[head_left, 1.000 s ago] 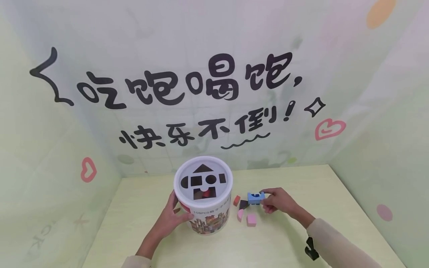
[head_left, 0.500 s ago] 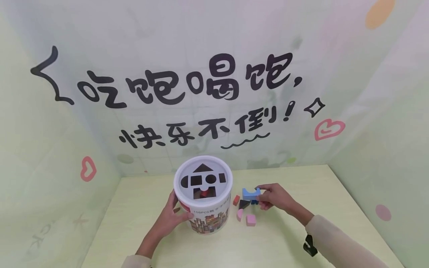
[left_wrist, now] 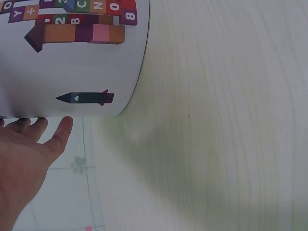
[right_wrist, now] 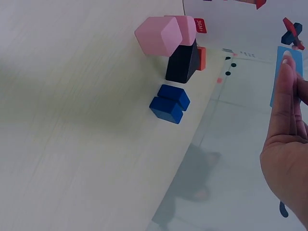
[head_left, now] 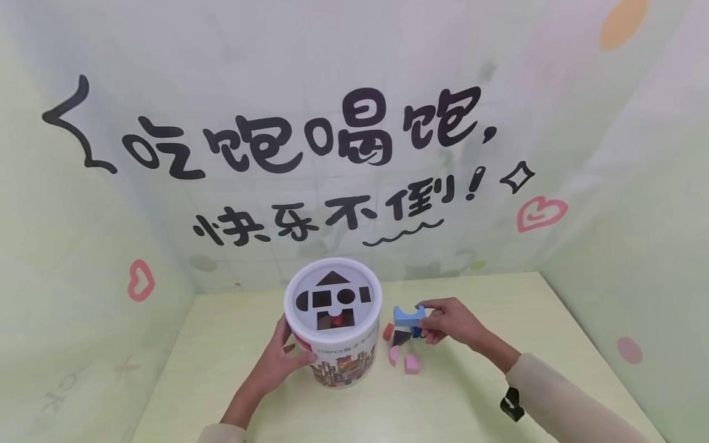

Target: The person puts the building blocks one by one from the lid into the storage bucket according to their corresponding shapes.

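In the head view my left hand (head_left: pixel 279 362) holds the side of a white bucket (head_left: pixel 316 360) with a shape-cut lid (head_left: pixel 301 317), the thumb on the front. Through the lid's lowest hole a red piece shows. My right hand (head_left: pixel 453 323) pinches a light blue arch block (head_left: pixel 408 317), its curved notch facing up, to the right of the bucket. The right wrist view shows this block (right_wrist: pixel 280 72) raised off the table. Below it lie dark blue blocks (right_wrist: pixel 166 109), a black triangular block (right_wrist: pixel 182 65), a red block (right_wrist: pixel 202 58) and pink blocks (right_wrist: pixel 159 36).
The blocks lie close against the bucket's right side on a pale wooden table (head_left: pixel 471 394). Printed cloth walls (head_left: pixel 266 264) stand at the back and both sides. A black strap piece (head_left: pixel 512 404) hangs at the right sleeve.
My right hand has moved left and up with the light blue arch block, nearer the bucket, uncovering dark blue blocks. The left hand stays on the bucket.
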A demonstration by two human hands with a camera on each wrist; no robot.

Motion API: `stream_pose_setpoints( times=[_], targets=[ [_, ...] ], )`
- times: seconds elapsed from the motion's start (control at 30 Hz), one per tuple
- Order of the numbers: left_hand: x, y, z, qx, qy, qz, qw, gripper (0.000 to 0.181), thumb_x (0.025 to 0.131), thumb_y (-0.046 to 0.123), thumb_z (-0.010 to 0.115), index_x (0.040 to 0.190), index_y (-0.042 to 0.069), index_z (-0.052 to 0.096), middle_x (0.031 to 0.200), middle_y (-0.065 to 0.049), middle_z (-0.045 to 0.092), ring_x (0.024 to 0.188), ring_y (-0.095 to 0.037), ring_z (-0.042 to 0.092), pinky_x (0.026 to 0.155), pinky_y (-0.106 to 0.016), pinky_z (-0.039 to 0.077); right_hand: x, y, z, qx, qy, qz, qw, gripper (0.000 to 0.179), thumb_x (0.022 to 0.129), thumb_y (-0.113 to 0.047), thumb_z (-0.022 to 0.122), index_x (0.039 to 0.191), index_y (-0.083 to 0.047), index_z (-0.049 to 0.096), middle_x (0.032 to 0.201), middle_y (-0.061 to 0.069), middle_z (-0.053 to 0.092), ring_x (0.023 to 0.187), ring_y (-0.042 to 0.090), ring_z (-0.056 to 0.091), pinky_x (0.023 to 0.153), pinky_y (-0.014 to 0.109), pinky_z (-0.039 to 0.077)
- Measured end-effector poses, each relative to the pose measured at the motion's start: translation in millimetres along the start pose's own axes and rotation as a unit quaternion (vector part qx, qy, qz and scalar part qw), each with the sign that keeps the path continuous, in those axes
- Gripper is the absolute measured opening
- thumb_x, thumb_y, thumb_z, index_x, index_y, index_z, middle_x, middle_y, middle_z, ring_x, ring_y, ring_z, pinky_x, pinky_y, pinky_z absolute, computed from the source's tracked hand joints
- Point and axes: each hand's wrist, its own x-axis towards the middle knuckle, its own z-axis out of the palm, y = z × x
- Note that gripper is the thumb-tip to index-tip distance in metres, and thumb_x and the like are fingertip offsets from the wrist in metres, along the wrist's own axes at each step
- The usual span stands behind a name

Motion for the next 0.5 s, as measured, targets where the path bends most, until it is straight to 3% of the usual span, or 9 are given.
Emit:
stream_pose_setpoints(
  times=[0.5],
  targets=[
    [0.8,-0.1,0.1,0.000,-0.001,-0.003,1.0000,0.105,0.077,0.018,0.081,0.156,0.025,0.011,0.160,-0.014,0.021,0.145,-0.042,0.021,0.105,-0.063,0.037,-3.4,-15,4,0.004,0.000,-0.013,0.9999,0.055,0.088,-0.015,0.070,0.133,0.010,0.050,0.081,0.026,0.069,0.058,0.018,0.067,0.060,0.037,0.060]
  ],
)
